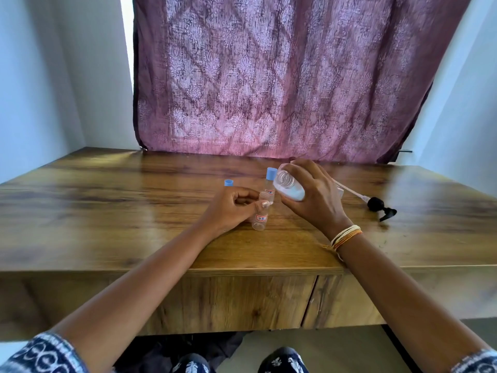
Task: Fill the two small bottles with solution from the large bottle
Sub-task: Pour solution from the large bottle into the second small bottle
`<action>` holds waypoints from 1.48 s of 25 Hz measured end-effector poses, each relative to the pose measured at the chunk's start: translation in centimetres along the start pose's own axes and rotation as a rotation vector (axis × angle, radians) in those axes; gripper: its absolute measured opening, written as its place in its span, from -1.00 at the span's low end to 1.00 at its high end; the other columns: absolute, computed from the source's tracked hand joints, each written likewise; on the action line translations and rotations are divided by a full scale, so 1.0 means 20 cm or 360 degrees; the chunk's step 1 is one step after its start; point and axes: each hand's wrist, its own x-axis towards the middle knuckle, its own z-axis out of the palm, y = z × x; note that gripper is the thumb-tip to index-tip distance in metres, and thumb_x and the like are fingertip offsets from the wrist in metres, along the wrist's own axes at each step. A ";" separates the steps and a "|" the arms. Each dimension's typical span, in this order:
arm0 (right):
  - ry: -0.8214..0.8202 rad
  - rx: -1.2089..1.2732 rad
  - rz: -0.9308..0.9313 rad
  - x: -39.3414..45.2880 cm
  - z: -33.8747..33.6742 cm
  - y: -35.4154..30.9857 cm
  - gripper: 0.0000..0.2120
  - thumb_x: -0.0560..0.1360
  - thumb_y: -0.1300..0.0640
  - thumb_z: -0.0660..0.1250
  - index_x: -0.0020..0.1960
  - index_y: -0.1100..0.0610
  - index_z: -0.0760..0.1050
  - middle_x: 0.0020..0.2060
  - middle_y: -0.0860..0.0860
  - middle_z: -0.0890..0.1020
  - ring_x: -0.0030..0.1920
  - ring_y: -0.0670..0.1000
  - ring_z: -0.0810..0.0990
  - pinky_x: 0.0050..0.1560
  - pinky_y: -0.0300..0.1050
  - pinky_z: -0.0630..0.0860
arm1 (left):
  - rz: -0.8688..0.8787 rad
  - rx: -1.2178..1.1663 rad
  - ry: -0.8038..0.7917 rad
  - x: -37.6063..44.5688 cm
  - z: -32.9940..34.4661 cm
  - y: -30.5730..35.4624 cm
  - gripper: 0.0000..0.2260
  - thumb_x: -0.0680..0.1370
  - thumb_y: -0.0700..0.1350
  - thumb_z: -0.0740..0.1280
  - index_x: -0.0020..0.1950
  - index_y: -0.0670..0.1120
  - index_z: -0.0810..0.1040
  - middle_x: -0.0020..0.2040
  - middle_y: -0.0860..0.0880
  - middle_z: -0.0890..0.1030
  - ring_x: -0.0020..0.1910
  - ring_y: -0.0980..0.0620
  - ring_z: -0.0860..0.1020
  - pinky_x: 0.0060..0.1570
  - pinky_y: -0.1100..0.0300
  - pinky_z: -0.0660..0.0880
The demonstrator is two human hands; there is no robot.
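Just right of the frame's centre, the right hand [317, 200] has its fingers wrapped around the large bottle [289, 185], which is tipped over with its open threaded mouth pointing left and toward the camera. White solution lies pooled along the lower side of its clear body. Just left of it, the left hand [231, 208] curls its fingers [262, 204] round the upper part of an open small bottle [259, 218], thumb against the neck. This bottle is clear, bears a red-edged label, and its base is near or on the table [107, 211]; it looks nearly empty. Behind it, between the two hands, the second small bottle [270, 184] stands upright with a blue cap on. A loose blue cap [228, 183] sits on the table left of centre. At right lies a black pump head [382, 207] with its long tube. A mauve patterned curtain [269, 76] hangs behind.
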 end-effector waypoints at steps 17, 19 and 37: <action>0.0004 -0.0126 -0.0096 -0.02 0.00 -0.02 -0.64 0.45 -0.08 0.43 0.15 0.11 0.60 0.11 0.12 0.60 0.04 0.16 0.59 -0.02 0.06 0.51 | -0.0012 -0.0220 -0.0148 -0.01 0.06 0.05 -0.85 0.52 -0.17 0.37 0.08 -0.12 0.64 -0.08 -0.12 0.71 -0.11 0.03 0.69 -0.23 0.24 0.63; 0.0012 -0.0153 -0.0107 -0.02 -0.01 -0.02 -0.65 0.44 -0.05 0.45 0.14 0.11 0.60 0.11 0.12 0.60 0.04 0.16 0.58 -0.02 0.07 0.50 | -0.0005 -0.0206 -0.0144 -0.01 0.06 0.05 -0.85 0.51 -0.16 0.39 0.07 -0.10 0.64 -0.07 -0.11 0.71 -0.11 0.02 0.69 -0.21 0.20 0.64; 0.0033 -0.0181 -0.0173 -0.02 0.00 -0.02 -0.68 0.45 0.00 0.45 0.13 0.13 0.59 0.13 0.16 0.59 0.05 0.18 0.56 0.02 0.07 0.45 | -0.0048 -0.0164 -0.0122 -0.02 0.05 0.08 -0.81 0.52 -0.15 0.39 0.11 -0.12 0.63 -0.03 -0.12 0.71 -0.07 -0.06 0.70 -0.16 0.11 0.66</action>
